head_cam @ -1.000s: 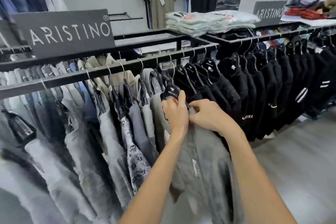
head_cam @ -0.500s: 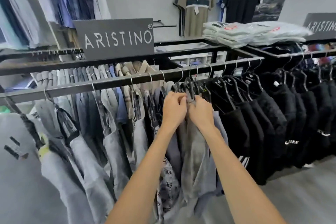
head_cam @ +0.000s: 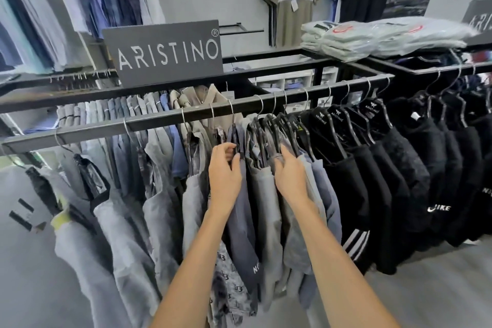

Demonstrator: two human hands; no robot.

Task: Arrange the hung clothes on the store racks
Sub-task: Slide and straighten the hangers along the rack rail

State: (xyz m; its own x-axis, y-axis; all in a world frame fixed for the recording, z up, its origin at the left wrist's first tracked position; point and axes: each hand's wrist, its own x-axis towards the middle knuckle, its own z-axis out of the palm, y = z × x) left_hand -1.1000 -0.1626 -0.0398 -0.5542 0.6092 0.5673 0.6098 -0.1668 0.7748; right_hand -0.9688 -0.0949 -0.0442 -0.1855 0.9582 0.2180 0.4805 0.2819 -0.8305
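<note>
at frame centre, left hand (head_cam: 225,178) pinches navy garment (head_cam: 241,221); right hand (head_cam: 291,178) flat, fingers straight, on grey garment (head_cam: 266,208); black garments (head_cam: 372,181) crowd right; sign (head_cam: 165,53) above rail (head_cam: 159,121).

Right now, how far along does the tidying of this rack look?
Looks done: the black fleece garments hang in an even row on the dark metal rail. In hand: the left hand grips a navy garment near its hanger, and the right hand presses flat on a grey garment. Left: the pale grey garments further left hang unevenly spaced.
</note>
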